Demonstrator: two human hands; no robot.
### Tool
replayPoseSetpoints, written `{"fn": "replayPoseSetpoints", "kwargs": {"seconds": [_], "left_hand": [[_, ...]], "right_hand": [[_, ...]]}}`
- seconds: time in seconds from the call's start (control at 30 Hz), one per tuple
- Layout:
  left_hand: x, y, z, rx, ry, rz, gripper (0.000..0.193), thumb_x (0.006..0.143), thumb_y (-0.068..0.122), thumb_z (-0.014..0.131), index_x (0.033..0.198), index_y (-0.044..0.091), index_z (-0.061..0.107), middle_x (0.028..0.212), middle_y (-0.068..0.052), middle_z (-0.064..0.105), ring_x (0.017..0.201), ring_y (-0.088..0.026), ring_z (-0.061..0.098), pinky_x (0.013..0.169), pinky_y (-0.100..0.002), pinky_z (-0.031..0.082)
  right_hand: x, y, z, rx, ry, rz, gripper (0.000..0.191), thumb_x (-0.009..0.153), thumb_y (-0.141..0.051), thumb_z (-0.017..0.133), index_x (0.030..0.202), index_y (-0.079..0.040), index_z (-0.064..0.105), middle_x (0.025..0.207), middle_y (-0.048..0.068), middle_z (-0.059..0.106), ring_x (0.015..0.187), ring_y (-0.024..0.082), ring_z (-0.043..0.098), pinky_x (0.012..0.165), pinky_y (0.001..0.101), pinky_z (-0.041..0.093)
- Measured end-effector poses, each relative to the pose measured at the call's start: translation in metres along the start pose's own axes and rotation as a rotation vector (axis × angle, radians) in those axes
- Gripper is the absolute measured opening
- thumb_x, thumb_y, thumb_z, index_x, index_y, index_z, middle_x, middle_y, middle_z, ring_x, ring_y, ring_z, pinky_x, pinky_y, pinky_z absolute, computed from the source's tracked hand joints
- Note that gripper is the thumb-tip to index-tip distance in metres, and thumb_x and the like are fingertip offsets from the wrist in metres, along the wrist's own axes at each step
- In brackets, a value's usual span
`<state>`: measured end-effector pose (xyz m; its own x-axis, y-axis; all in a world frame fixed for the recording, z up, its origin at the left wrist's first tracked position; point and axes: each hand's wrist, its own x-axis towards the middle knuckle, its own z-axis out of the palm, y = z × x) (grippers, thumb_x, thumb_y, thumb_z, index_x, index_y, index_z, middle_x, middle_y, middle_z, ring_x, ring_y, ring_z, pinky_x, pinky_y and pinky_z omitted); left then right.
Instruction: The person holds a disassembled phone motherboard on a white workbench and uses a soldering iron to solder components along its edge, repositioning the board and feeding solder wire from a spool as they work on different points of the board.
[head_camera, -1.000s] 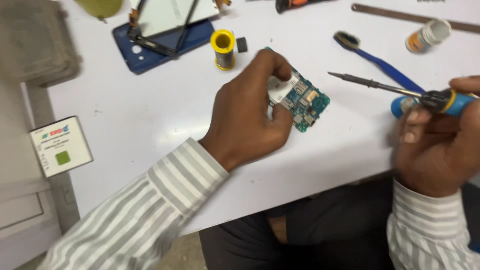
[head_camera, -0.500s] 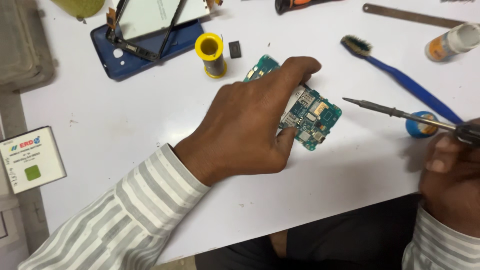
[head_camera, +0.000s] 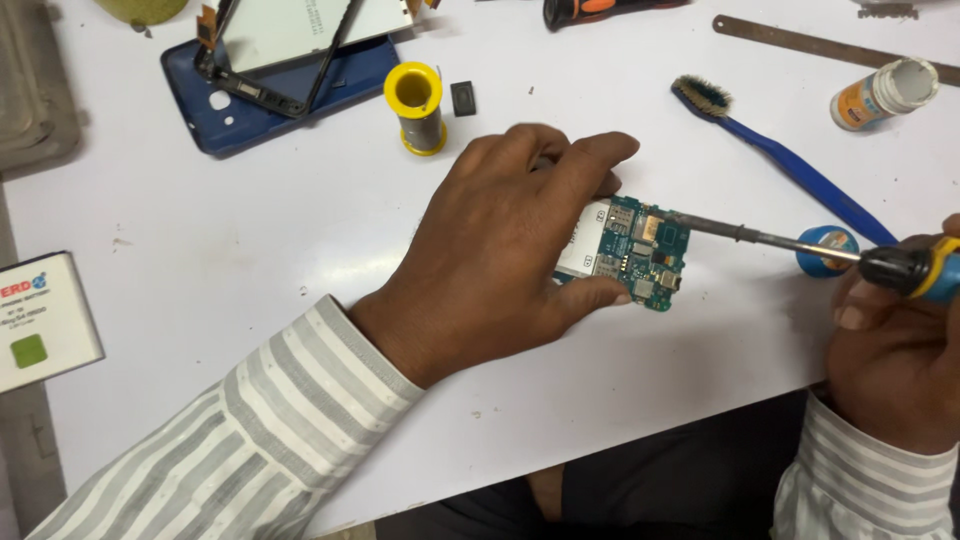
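Green circuit board (head_camera: 632, 252) lies flat near the middle of the white table (head_camera: 250, 240), its long side running left to right. The left hand (head_camera: 505, 250) pins it, thumb and fingers curled along its edges. The right hand (head_camera: 895, 340) grips a soldering iron (head_camera: 800, 245); its shaft lies nearly level, tip pointing left, touching the board's upper right corner.

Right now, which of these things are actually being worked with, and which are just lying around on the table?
In use:
left hand pinning the green circuit board
right hand holding the soldering iron, tip at the board

Lying about:
yellow solder spool
blue brush
blue phone shell
small white bottle
white battery
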<state>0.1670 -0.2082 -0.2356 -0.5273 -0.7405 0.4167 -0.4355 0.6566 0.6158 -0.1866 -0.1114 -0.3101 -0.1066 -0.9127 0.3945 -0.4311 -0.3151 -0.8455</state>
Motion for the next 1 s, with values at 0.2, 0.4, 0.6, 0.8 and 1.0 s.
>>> {"fn": "replayPoseSetpoints", "kwargs": {"seconds": [0.2,0.4,0.6,0.8,1.0], "left_hand": [[-0.006,-0.004,0.001,-0.11,0.005,0.054,0.092,0.071,0.026,0.091,0.144,0.003,0.039,0.123,-0.014,0.069,0.126,-0.033,0.056,0.11,-0.049,0.039],[-0.006,-0.006,-0.001,-0.123,-0.055,0.01,0.088,0.074,0.012,0.083,0.149,0.003,0.037,0.126,-0.014,0.064,0.128,-0.032,0.058,0.115,-0.047,0.041],[-0.004,-0.005,-0.002,-0.168,-0.049,0.012,0.085,0.072,0.008,0.081,0.145,0.003,0.038,0.119,-0.012,0.066,0.122,-0.031,0.06,0.108,-0.045,0.043],[-0.004,-0.004,-0.006,-0.225,-0.07,0.022,0.087,0.068,0.002,0.074,0.146,0.002,0.036,0.12,-0.013,0.066,0.121,-0.031,0.059,0.11,-0.045,0.043],[-0.002,-0.005,-0.005,-0.169,-0.071,0.063,0.092,0.066,0.004,0.076,0.148,0.003,0.033,0.123,-0.013,0.069,0.125,-0.034,0.057,0.117,-0.049,0.035]], "right_hand": [[-0.004,0.008,-0.005,-0.002,0.038,0.003,0.038,0.133,-0.035,0.031,0.135,-0.003,0.051,0.078,0.008,0.056,0.06,0.013,0.048,0.059,0.0264,0.039],[-0.003,0.003,-0.004,-0.162,0.023,-0.021,0.044,0.131,-0.031,0.039,0.105,0.001,0.053,0.074,0.009,0.058,0.06,0.015,0.052,0.056,0.0258,0.039],[0.001,-0.007,0.0,-0.322,0.016,0.015,0.038,0.127,-0.019,0.048,0.097,0.003,0.055,0.067,0.01,0.054,0.057,0.015,0.052,0.054,0.0257,0.039],[0.003,-0.01,0.001,-0.293,-0.048,-0.049,0.038,0.127,-0.017,0.046,0.092,-0.002,0.052,0.071,0.008,0.058,0.057,0.012,0.053,0.055,0.0233,0.041],[0.004,-0.018,0.001,-0.401,-0.081,-0.092,0.031,0.126,-0.016,0.042,0.102,0.001,0.052,0.073,0.008,0.056,0.057,0.013,0.055,0.056,0.0227,0.047]]}}
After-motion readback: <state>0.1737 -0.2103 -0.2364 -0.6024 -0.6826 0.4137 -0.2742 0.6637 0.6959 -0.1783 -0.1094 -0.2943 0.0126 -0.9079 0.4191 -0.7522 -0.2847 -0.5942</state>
